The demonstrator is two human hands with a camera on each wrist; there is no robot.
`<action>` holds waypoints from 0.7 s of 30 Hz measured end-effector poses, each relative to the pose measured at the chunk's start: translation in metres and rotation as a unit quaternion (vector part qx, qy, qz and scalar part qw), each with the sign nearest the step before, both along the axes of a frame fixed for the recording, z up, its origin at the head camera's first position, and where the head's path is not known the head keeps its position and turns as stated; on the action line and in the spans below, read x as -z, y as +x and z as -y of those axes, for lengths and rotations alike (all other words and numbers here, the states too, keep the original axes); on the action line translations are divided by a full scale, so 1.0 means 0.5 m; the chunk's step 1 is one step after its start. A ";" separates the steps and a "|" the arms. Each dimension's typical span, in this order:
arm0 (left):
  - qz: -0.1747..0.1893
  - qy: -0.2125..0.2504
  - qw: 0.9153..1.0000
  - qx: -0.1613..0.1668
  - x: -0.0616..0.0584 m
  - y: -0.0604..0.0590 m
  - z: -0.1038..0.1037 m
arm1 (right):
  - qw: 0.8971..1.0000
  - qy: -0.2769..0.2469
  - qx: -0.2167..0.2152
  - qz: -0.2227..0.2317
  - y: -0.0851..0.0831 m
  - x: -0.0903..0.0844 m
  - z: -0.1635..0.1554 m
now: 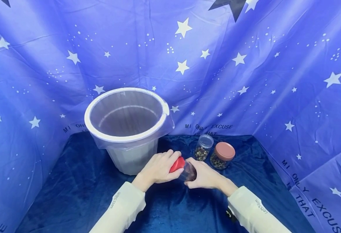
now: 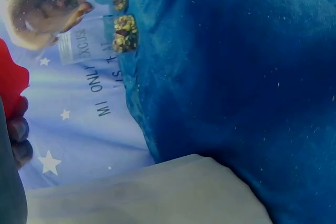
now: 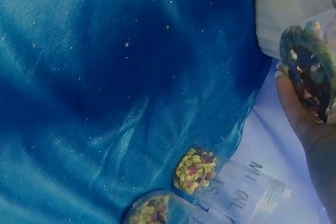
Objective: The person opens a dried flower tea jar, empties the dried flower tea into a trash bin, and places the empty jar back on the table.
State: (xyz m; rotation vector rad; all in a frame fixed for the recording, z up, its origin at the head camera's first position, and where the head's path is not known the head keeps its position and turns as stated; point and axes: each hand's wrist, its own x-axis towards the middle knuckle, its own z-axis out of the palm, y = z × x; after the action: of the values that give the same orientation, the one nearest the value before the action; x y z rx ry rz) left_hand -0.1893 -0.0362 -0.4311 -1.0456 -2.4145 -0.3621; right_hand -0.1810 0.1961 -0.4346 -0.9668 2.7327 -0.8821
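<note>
Left hand (image 1: 158, 168) wraps its grip around the red lid (image 1: 177, 164) of a clear jar (image 1: 188, 172), fingers curled over the cap; right hand (image 1: 203, 176) cups the jar body, its grip closed round the glassy wall, thumb toward the lid. The jar lies tilted between the two hands, low over the blue surface (image 1: 80, 187) and in front of the bucket (image 1: 126, 129); its fill of mixed dried pieces shows through the wall in the right wrist view. Risk, judged from this pose: with the jar held near horizontal, a lid coming free would let the loose contents run out onto the cloth, and the smooth wall could turn or slip within the right grip if the lid is tight. Just beyond the right hand stand an open jar (image 1: 203, 147) and a pink-lidded jar (image 1: 222, 155), close together; a sudden jerk or elbow swing could knock the lidless one over and scatter its contents. The bucket, lined with a thin clear bag, sits just beside the left hand; a snagged bag edge could pull the liner off the rim. Star-print backdrop (image 1: 246, 81) encloses the scene.
</note>
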 end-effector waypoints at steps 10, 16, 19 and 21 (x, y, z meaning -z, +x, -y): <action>-0.051 0.016 0.998 -0.012 -0.011 -0.011 -0.009 | 1.000 -0.025 0.008 0.008 -0.008 -0.005 0.007; -0.061 0.026 0.997 -0.038 -0.012 -0.005 -0.016 | 0.999 -0.036 0.012 0.018 -0.010 -0.004 0.012; -0.063 0.031 0.996 -0.049 -0.012 -0.002 -0.021 | 0.999 -0.032 0.019 0.010 -0.011 -0.003 0.011; -0.061 0.034 0.996 -0.056 -0.012 0.001 -0.025 | 0.999 -0.025 0.028 0.006 -0.010 -0.003 0.009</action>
State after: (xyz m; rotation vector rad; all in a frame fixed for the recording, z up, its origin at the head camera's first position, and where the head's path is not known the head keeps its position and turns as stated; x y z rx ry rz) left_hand -0.1889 -0.0237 -0.4251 -0.8740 -2.3231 -0.3296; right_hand -0.1860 0.1915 -0.4329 -0.8945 2.7523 -0.9680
